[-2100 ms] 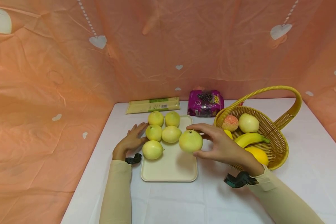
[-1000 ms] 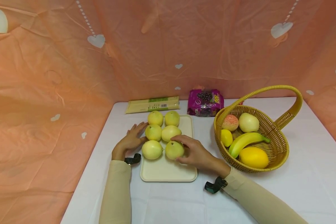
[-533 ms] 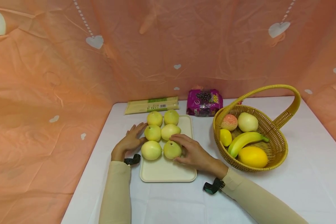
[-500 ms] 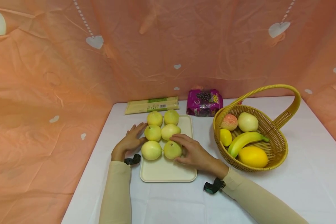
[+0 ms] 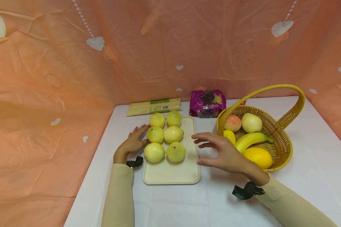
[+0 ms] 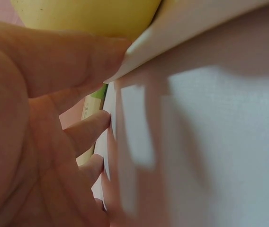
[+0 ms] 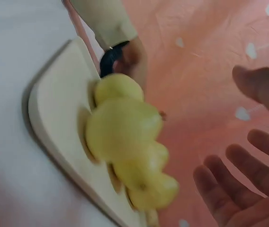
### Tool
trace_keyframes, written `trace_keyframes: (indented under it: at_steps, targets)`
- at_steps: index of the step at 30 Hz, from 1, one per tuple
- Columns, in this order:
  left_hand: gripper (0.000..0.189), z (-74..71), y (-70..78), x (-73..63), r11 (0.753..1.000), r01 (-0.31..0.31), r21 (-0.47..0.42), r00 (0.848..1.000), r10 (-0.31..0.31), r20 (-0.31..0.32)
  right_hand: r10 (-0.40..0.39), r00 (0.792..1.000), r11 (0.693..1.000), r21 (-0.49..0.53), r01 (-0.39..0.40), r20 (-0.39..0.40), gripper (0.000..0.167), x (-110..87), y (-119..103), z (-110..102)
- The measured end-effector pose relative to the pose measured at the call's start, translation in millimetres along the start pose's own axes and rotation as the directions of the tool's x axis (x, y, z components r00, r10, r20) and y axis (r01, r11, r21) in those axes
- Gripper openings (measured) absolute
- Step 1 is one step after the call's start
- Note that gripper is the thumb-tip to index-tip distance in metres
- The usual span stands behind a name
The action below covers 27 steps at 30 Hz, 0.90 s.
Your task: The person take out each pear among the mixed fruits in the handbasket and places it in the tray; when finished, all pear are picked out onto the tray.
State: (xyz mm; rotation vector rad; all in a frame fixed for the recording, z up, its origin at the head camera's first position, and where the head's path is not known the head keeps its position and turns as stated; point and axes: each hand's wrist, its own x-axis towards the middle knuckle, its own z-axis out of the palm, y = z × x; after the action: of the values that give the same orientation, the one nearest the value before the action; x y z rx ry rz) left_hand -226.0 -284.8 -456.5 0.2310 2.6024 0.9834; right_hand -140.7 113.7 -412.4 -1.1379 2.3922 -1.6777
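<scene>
Several round, pale yellow-green fruits stand in three rows of two on a cream tray (image 5: 170,176). My left hand (image 5: 133,142) is at the tray's left side, fingers extended; in the left wrist view its thumb (image 6: 82,59) touches the tray's rim beside one fruit. My right hand (image 5: 220,153) hovers between the tray and the wicker basket, thumb and fingers spread with nothing between them. Nearest to it is the front right fruit (image 5: 176,152), which sits upright with its dark stem spot on top. The right wrist view shows the spread fingers (image 7: 229,184) away from the fruits.
The yellow wicker basket (image 5: 285,154) at the right has a tall handle. It holds a banana (image 5: 251,141), a peach-like fruit (image 5: 233,123), a pale fruit (image 5: 251,123) and yellow fruits. Behind the tray lie a flat beige packet (image 5: 154,106) and a purple pack (image 5: 207,103).
My right hand carried a fruit left to the tray's front row, set it beside another and let go. It has since drawn back right toward the basket. The left hand has stayed put.
</scene>
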Motion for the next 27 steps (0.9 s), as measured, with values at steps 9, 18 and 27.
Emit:
trace_keyframes:
  at_steps: [9,18,27]
  targets:
    - [0.077,1.5,-4.3,2.2,1.0,0.02,-0.005,1.0,-0.02,0.008,0.068,0.998,0.997,-0.023,-0.068,0.001,0.073,-40.0,-14.2,-70.0]
    - [0.077,1.8,-4.6,1.8,1.0,0.029,-0.001,1.0,-0.029,0.003,0.172,0.984,0.977,-0.117,-0.176,-0.049,0.074,-62.4,-14.2,-119.8]
    - [0.077,1.5,-3.1,3.1,1.0,0.024,0.0,1.0,-0.024,0.001,0.308,0.936,0.894,-0.285,-0.346,-0.172,0.065,-62.7,1.3,-159.8]
